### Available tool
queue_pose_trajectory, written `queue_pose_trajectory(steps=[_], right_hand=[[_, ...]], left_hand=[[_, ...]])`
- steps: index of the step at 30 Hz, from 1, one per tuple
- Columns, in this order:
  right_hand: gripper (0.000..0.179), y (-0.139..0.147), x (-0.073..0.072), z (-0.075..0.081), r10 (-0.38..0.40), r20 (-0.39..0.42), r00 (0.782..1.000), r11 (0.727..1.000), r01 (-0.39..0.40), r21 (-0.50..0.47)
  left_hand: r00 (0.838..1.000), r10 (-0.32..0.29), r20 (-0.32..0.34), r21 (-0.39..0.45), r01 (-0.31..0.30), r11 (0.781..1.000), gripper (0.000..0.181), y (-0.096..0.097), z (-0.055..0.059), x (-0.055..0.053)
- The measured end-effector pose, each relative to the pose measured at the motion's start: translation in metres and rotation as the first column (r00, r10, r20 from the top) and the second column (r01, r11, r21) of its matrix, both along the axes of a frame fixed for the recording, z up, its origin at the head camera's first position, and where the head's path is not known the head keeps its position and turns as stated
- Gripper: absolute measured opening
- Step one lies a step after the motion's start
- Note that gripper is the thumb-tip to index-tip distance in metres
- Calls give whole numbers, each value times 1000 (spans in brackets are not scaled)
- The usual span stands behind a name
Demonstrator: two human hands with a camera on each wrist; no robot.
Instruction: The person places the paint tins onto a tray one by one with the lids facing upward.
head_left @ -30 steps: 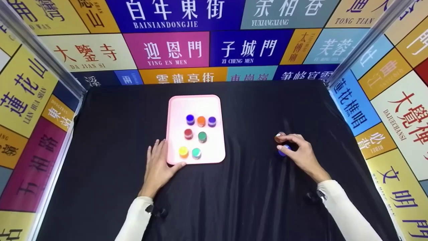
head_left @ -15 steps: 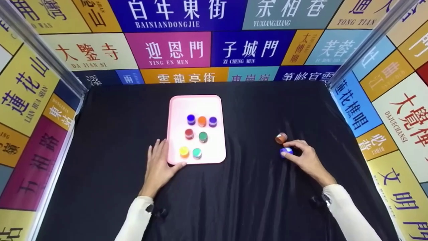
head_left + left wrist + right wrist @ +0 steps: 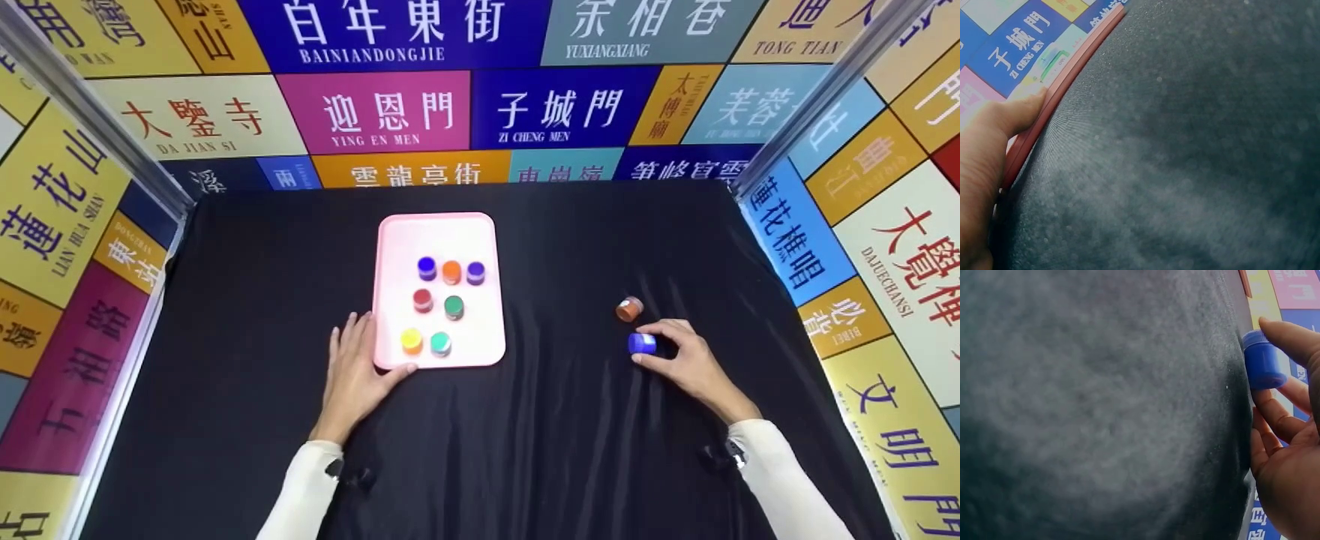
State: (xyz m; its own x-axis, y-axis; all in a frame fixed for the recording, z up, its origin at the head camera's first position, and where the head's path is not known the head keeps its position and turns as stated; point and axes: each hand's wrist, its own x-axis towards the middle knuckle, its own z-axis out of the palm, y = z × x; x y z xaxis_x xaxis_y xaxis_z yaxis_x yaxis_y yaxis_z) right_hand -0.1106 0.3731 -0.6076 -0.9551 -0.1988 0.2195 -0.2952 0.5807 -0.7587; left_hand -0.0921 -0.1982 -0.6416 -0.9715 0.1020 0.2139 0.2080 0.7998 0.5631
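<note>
My left hand (image 3: 356, 386) rests at the near left corner of a pink tray (image 3: 390, 232), fingers extended along its left side and thumb against the near rim. In the left wrist view the thumb (image 3: 1016, 112) touches the tray's edge (image 3: 1061, 84). To the right on the black cloth, thumb and fingers of my right hand (image 3: 690, 364) hold a blue paint jar (image 3: 642, 343) lying on its side. The right wrist view shows the jar (image 3: 1264, 363) between the thumb and fingers. Just beyond it lies an orange-brown paint jar (image 3: 629, 309), apart from the hand.
Several paint jars stand on the tray, including an orange jar (image 3: 451, 271), a green jar (image 3: 454, 307) and a yellow jar (image 3: 411, 340). Black cloth (image 3: 555, 420) covers the table. Panels with printed signs (image 3: 375, 112) enclose the back and sides.
My right hand has moved from the orange-brown jar slightly toward me and right, to the blue jar, which now shows between thumb and fingers. The left hand and tray stay put.
</note>
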Motion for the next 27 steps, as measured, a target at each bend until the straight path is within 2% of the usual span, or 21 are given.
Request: queue_pose_trajectory(steps=[10, 21, 27], right_hand=[[44, -4, -3, 1, 62, -74, 995, 995, -56, 82], [39, -11, -6, 5, 26, -54, 998, 996, -21, 89], [41, -21, -8, 6, 24, -78, 997, 996, -17, 86]], left_hand=[[1000, 4, 10, -7, -4, 1000, 115, 0, 0, 0], [1000, 1, 0, 1, -1, 1000, 115, 0, 0, 2], [1000, 3, 5, -2, -3, 1000, 115, 0, 0, 1]])
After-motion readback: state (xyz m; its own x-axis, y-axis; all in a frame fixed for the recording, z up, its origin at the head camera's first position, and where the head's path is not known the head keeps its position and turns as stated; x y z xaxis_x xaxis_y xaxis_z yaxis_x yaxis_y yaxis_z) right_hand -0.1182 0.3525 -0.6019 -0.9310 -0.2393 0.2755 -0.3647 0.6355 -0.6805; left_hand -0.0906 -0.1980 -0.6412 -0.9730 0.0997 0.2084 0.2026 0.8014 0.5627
